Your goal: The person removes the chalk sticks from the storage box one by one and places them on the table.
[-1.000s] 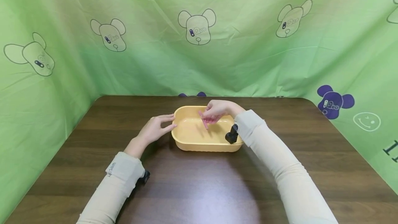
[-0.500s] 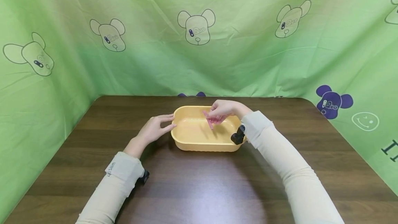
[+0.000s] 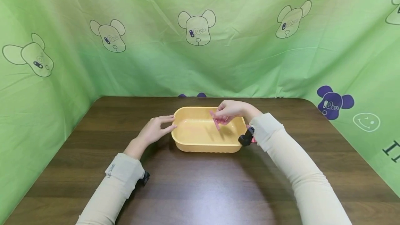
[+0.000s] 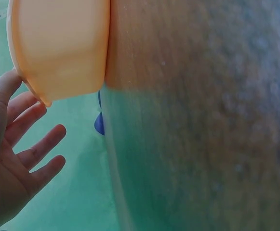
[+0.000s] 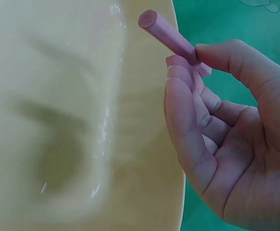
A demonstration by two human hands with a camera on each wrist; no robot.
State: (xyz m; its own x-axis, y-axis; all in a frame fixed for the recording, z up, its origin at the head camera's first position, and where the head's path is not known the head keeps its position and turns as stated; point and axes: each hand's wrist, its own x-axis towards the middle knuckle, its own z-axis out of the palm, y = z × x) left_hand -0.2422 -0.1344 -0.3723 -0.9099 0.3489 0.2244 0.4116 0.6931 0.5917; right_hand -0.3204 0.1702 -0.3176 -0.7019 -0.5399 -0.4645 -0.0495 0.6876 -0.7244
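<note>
In the head view my left hand (image 3: 154, 130) rests its fingertips on the left end of a yellow oblong basin (image 3: 206, 147). Its fingers are spread and fairly straight; in the left wrist view the thumb and nearest fingers touch the basin's rim. Over the right half of the basin, my right hand (image 3: 231, 111) pinches a slim pink stick (image 5: 166, 34) between thumb and fingertips. The stick is tilted above the basin floor, and its shadow falls on the yellow surface. Fingertips hide part of it, and its exact kind is unclear.
A small pink-red thing (image 3: 253, 139) lies just right of the basin, mostly hidden by the right wrist and its black camera (image 3: 247, 136). A brown wooden table (image 3: 200, 186) bears everything. Green printed cloth (image 3: 150, 68) hangs behind and at the sides.
My right hand has moved steadily to the right over the basin with the pink stick. The pink-red thing beside the basin has come into sight. My left hand stays in place.
</note>
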